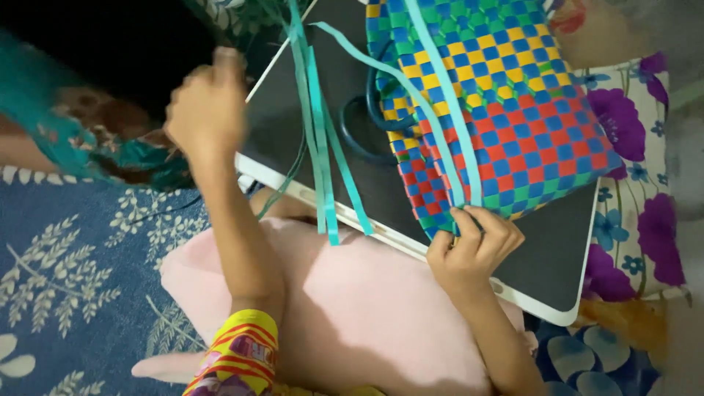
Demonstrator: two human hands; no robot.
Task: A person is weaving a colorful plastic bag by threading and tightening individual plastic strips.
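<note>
A blue cloth (66, 271) with pale leaf prints covered the left side, and a white cloth (645, 183) with purple and blue flowers lay at the right. Over the person's lap was a soft pink cushion (367, 308), smooth and a little fuzzy. On it rested a flat dark board (557, 257) with a white rim and rounded corners, tilted across the lap.

On the board lay a woven basket (506, 110), made from flat plastic strips in a check pattern: yellow and blue above, red and blue below, green at the edges. Its dark blue round handle (363, 125) lay on the board just beside it.

Long teal strips (323, 147) ran down from the top, loose and shiny. The right hand (473, 246) pinched closed on two teal strips at the basket's lower corner. The left hand (205, 110) was raised near a thin white stick (275, 59), fingers closed; what it held I cannot tell, because it was blurred.
</note>
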